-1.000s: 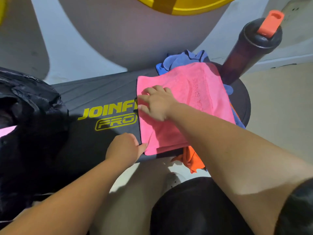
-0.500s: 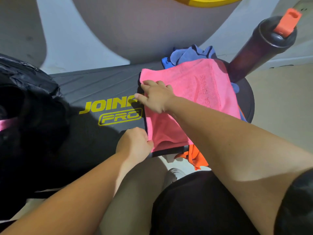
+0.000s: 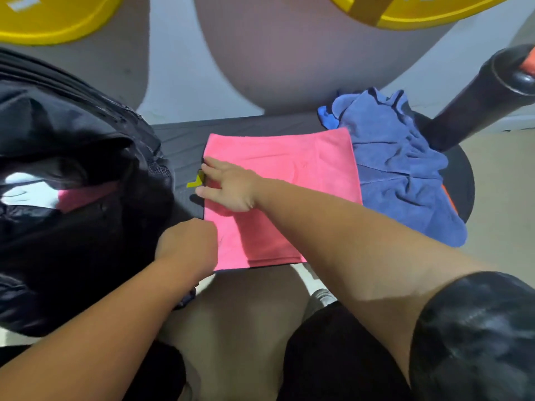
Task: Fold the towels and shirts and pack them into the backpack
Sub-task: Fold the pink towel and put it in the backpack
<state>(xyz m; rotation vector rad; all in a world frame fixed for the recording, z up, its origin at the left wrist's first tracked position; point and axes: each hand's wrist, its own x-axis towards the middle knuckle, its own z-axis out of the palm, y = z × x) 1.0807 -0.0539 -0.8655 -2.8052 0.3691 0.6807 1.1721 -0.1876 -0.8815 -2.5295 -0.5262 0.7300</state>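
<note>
Head view. Found a pink towel (image 3: 283, 180) lying flat and folded on the dark padded surface (image 3: 185, 140), with its near edge at the surface's near rim.

Saw the right hand (image 3: 231, 188) resting on the towel's left edge, fingers (image 3: 214, 166) straight and loosely spread, gripping nothing, thumb stretched out toward the left.

Saw the left hand (image 3: 188, 244) at the towel's near-left edge, knuckles touching the cloth, fingers curled under and hidden behind the back of the hand. Could not tell whether pinching the towel or closed on nothing.

Noted the black backpack (image 3: 72, 227) just left of both hands, covering the surface's left part, mouth gaping, with a strip of pink cloth (image 3: 84, 195) showing inside.

Made out a scrap of yellow lettering (image 3: 196, 182) on the surface, between the backpack and the right hand's fingers.

Found a crumpled blue cloth (image 3: 399, 175) heaped against the towel's right edge, with a sliver of orange cloth (image 3: 448, 198) peeking out at its far right side.

Saw a dark bottle (image 3: 474, 102) behind the blue cloth, orange-capped, base hidden.

Noted two yellow discs (image 3: 43, 18) (image 3: 434, 10) along the top edge.
</note>
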